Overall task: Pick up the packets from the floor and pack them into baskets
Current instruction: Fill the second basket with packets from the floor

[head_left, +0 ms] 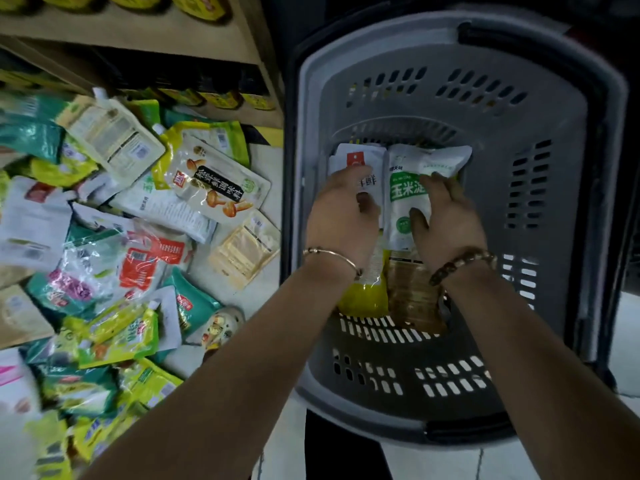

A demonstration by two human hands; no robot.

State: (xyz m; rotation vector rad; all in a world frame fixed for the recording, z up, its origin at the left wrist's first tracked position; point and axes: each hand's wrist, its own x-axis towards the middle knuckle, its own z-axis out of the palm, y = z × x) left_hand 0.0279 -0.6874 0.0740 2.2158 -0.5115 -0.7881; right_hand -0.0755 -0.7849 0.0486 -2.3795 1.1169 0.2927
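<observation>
Pale floor tiles [450,459] carry the grey shopping basket [554,133] right in front of you, and both your hands are down inside it. Nearest you on the bottom lie a yellow packet [363,299] and a golden packet [412,296], partly under your wrists. Your left hand [341,209] lies on the white packet with the red mark [363,157], fingers close together over its left side and thumb on its face; whether they curl under its edge I cannot tell. Your right hand [446,216] grips the cornstarch packet [405,195], thumb on the front and fingers round its right edge.

Both look like soft, powder-filled pouches in slick film. They will likely sag and slide, so hold them by the long edges at mid-length. They lie side by side and touching, long axes running away from you, print tops at the far end. To the left, a heap of packets [138,220] waits below wooden shelves [138,36].
</observation>
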